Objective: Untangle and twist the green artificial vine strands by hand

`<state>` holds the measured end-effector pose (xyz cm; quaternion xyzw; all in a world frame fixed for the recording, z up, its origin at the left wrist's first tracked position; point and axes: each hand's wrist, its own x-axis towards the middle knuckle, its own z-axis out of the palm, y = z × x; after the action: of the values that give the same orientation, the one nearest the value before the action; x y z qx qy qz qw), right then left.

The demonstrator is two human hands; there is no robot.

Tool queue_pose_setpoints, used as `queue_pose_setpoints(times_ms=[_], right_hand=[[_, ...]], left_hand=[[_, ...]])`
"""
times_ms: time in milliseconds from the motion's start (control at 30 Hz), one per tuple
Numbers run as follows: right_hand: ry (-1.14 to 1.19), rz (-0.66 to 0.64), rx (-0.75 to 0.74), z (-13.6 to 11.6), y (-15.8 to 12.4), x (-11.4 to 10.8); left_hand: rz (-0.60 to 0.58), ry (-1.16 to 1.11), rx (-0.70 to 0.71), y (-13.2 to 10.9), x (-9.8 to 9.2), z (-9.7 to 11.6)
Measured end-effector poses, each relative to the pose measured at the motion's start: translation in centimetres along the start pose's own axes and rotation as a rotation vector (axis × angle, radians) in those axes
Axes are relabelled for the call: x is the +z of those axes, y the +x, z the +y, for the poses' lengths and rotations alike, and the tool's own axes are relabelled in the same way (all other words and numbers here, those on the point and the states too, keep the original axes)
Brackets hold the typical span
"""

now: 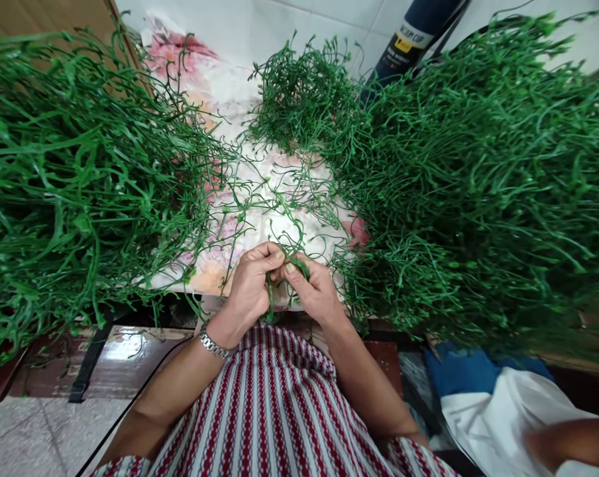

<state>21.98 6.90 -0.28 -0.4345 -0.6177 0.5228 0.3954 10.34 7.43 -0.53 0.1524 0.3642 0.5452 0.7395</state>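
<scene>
My left hand (258,275) and my right hand (309,285) meet close to my body, over the near edge of the cloth. Both are closed in a pinch, thumbs nearly touching, on a thin green plastic stem (301,266). One end of green hangs down between the palms, and thin curly strands spread out past the fingertips. What lies right between the fingertips is partly hidden. Loose green stems (284,205) are scattered on the flowered cloth (260,172) just beyond my hands.
A big heap of green plastic stems (81,172) rises at the left, with a larger heap (478,185) at the right. Behind stands a dark vacuum cup box (409,40) against white tiles. A cardboard box (55,23) is at the back left. Another person's arm (572,442) shows at lower right.
</scene>
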Motion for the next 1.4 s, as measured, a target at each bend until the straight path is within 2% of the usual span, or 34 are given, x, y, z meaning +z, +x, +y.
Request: queue_pose_setpoints(times_ms=[100, 167, 300, 400, 467, 567, 633, 733, 800, 900, 1000, 1067, 1167, 1267, 1400], right_hand=[[-0.081, -0.094, -0.061, 0.0, 0.3, -0.5], [-0.057, -0.139, -0.081, 0.3, 0.3, -0.7], [0.029, -0.219, -0.082, 0.4, 0.0, -0.9], [-0.167, -0.187, -0.126, -0.5, -0.5, -1.1], [-0.347, -0.169, -0.171, -1.6, -1.2, -1.5], [-0.414, -0.066, -0.191, -2.9, -2.4, -2.6], [-0.358, 0.077, -0.171, -3.3, -2.8, -3.1], [-0.33, 0.273, -0.136, -3.3, -2.6, -3.4], [-0.394, 0.318, -0.152, -3.2, -1.9, -3.3], [-0.505, 0.261, -0.222, -3.0, -0.9, -2.8], [-0.542, 0.115, -0.266, -2.5, -0.1, -2.4], [-0.54, 0.042, -0.318, -2.1, 0.2, -2.3], [-0.558, 0.044, -0.425, -1.6, 0.5, -2.2], [-0.69, 0.096, -0.496, -1.2, 0.5, -2.0], [-0.83, 0.148, -0.555, -1.0, 0.3, -1.8]], left_hand=[[-0.029, -0.047, -0.057, 0.0, -0.2, 0.2], [-0.034, -0.058, -0.066, 0.0, -0.1, 0.6], [-0.071, -0.103, 0.001, 0.0, 0.1, 1.8], [-0.125, 0.011, 0.032, -0.1, 0.1, 2.5], [-0.118, 0.101, 0.076, -0.3, -0.1, 2.7], [-0.061, 0.217, 0.153, -0.6, -0.6, 2.8], [-0.044, 0.276, 0.165, -0.7, -0.9, 2.6], [-0.047, 0.354, 0.184, -0.8, -1.2, 2.1], [-0.035, 0.407, 0.219, -0.9, -1.3, 1.9], [-0.056, 0.388, 0.176, -1.2, -1.3, 1.9], [-0.13, 0.34, 0.073, -1.4, -1.4, 2.3], [-0.16, 0.379, 0.077, -1.4, -1.6, 2.3], [-0.137, 0.58, 0.176, -1.4, -1.9, 2.1], [-0.045, 0.837, 0.353, -1.6, -1.6, 1.9], [0.046, 0.989, 0.574, -2.2, -0.9, 1.6]])
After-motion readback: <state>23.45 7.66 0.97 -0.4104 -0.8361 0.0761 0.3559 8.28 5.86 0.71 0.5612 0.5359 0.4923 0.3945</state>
